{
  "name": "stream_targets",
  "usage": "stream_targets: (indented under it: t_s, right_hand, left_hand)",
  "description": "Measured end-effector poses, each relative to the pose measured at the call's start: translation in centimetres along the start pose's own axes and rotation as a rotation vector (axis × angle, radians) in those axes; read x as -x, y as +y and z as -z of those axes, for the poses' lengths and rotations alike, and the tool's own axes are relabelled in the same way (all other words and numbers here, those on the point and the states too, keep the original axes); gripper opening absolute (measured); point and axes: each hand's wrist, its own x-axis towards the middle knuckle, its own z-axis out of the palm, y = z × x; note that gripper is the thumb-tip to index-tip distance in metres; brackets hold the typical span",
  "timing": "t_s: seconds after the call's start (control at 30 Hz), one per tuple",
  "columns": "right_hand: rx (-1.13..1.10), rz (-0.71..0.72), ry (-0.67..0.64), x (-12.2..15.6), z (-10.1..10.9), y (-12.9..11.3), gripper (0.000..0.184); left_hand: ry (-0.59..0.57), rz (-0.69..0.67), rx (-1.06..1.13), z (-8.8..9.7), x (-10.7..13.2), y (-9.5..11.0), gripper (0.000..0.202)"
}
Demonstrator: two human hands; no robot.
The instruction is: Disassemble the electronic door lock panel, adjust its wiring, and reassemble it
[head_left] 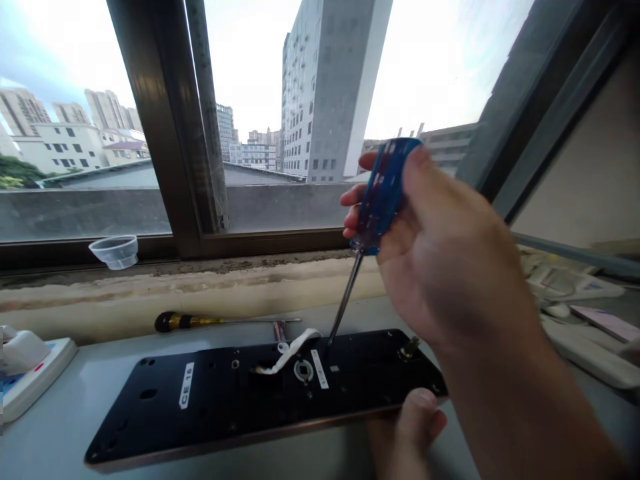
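My right hand is closed around the blue handle of a screwdriver. The shaft slants down to a long black door-lock panel, its tip at the surface beside a white label; whether it sits in a screw cannot be made out. At the panel's near right edge, my left hand grips it, thumb on the edge and other fingers partly hidden beneath. A white wrapped cable comes out of an opening in the panel, next to a round fitting with a square hole. A brass-coloured post stands at the right end.
Behind the panel lie a yellow-and-black screwdriver and a small metal part. A clear plastic cup rests on the window ledge. A white power strip is at left; assorted pale items lie at right.
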Motion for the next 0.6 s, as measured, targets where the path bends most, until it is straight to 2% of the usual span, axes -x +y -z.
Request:
stream_targets:
  t_s: [0.1,0.23,0.37,0.47,0.6]
  right_hand:
    - [-0.041,0.009,0.047,-0.2,0.1,-0.1,0.016]
    - [-0.009,-0.008,0.135,-0.2,0.1,-0.3,0.022]
    - [-0.002,0.012,0.122,-0.2,0.6,-0.3,0.024]
    - [0.005,0.049,0.097,-0.1,0.5,-0.3,0.017]
    - [0.024,0.082,0.142,0.1,-0.2,-0.5,0.028]
  left_hand:
    - [0.009,-0.021,0.010,0.0,0.0,-0.1,0.055]
    - [0.046,-0.021,0.031,-0.3,0.0,-0.1,0.051]
    - [0.094,-0.042,0.068,-0.7,0.2,0.3,0.049]
    - [0.112,-0.064,0.084,-1.0,0.5,0.7,0.047]
    - [0.120,-0.081,0.077,-1.2,0.8,1.2,0.049]
